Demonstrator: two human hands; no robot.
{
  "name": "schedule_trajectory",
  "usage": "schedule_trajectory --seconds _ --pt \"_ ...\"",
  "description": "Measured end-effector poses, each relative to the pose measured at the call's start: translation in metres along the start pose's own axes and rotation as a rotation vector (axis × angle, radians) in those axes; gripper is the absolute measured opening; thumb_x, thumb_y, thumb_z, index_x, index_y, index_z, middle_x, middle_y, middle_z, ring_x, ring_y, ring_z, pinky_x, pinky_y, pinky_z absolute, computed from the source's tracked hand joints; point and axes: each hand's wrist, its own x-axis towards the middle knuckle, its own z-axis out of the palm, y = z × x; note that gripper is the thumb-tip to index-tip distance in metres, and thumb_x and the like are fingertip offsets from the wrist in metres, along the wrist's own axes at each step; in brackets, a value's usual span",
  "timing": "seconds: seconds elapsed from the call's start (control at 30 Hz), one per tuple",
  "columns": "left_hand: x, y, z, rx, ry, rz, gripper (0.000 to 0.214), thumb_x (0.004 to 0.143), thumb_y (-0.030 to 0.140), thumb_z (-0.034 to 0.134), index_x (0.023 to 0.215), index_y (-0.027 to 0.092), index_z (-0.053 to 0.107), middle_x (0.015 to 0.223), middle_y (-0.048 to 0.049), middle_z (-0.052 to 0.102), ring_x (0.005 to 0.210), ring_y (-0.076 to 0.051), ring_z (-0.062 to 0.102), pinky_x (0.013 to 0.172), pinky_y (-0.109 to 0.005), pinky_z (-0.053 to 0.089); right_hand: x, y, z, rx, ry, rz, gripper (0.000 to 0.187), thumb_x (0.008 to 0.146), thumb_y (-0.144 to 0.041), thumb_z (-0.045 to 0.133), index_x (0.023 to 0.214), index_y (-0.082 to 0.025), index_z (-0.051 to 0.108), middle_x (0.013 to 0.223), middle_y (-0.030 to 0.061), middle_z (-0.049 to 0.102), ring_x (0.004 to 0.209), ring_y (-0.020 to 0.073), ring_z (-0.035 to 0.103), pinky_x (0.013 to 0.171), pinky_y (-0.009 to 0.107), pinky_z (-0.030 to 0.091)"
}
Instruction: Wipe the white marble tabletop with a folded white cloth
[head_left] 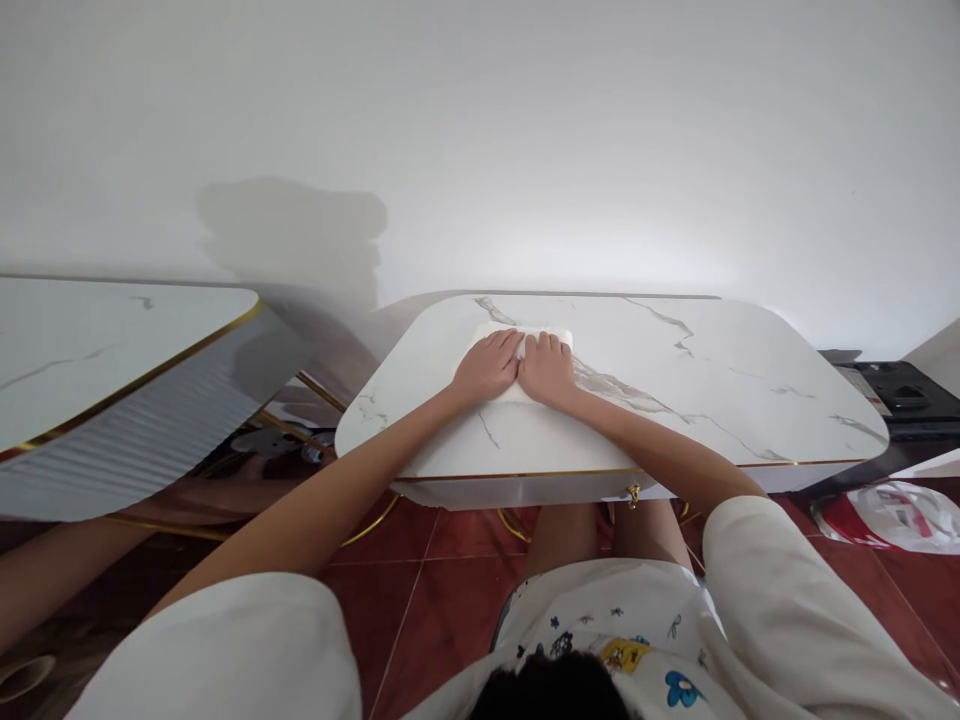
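Note:
Both hands rest side by side on a folded white cloth (pixel 559 338) lying on a white marble-patterned tabletop (pixel 712 370). My left hand (pixel 491 365) presses on the cloth's left part, fingers bent over it. Against it, thumbs meeting, my right hand (pixel 546 368) bears on the right part with its knuckles raised. Most of the cloth is hidden beneath the hands. A gold knob (pixel 634 495) sits on the table's front face.
On the left stands a similar marble-patterned table (pixel 90 340) with gold trim; a bare limb (pixel 187 505) reaches beneath it. A white wall (pixel 480 140) rises behind. To the right are a black appliance (pixel 919 395) and a red-and-white plastic bag (pixel 896 515) on red floor tiles.

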Motion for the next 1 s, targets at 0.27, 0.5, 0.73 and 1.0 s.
schedule_trajectory --seconds 0.27,0.5,0.73,1.0 --pt "-0.051 0.012 -0.016 0.011 0.007 -0.038 0.055 0.092 0.028 0.030 0.143 0.020 0.048 0.149 -0.0090 0.051 0.142 -0.025 0.042 0.122 -0.043 0.031 -0.038 -0.025 -0.011 -0.004 -0.016 -0.085 0.041 0.098 -0.021 0.039 0.131 -0.006 0.055 0.129 0.0235 0.058 0.119 0.0336 0.051 0.099 0.047 0.041" --pt "-0.087 0.022 -0.024 0.055 0.012 -0.082 0.056 0.093 0.030 0.027 0.144 0.015 0.046 0.151 -0.0113 0.050 0.142 -0.026 0.042 0.122 -0.044 0.031 -0.063 -0.038 -0.014 0.014 -0.011 -0.144 0.043 0.098 -0.023 0.038 0.133 -0.005 0.054 0.132 0.0229 0.058 0.121 0.0351 0.049 0.099 0.046 0.039" --pt "-0.107 0.044 -0.024 0.093 0.001 -0.151 0.057 0.092 0.031 0.029 0.144 0.014 0.046 0.151 -0.0133 0.049 0.143 -0.027 0.041 0.121 -0.045 0.033 -0.087 -0.032 -0.023 0.036 -0.006 -0.207 0.045 0.099 -0.023 0.039 0.137 -0.005 0.053 0.134 0.0223 0.057 0.123 0.0338 0.049 0.102 0.045 0.037" --pt "-0.103 0.076 -0.018 0.087 -0.010 -0.188 0.057 0.093 0.031 0.032 0.144 0.012 0.046 0.152 -0.0147 0.047 0.144 -0.028 0.039 0.119 -0.046 0.034 -0.099 -0.005 -0.034 0.040 -0.049 -0.227 0.046 0.097 -0.022 0.041 0.138 -0.007 0.052 0.141 0.0209 0.054 0.129 0.0329 0.047 0.105 0.043 0.037"
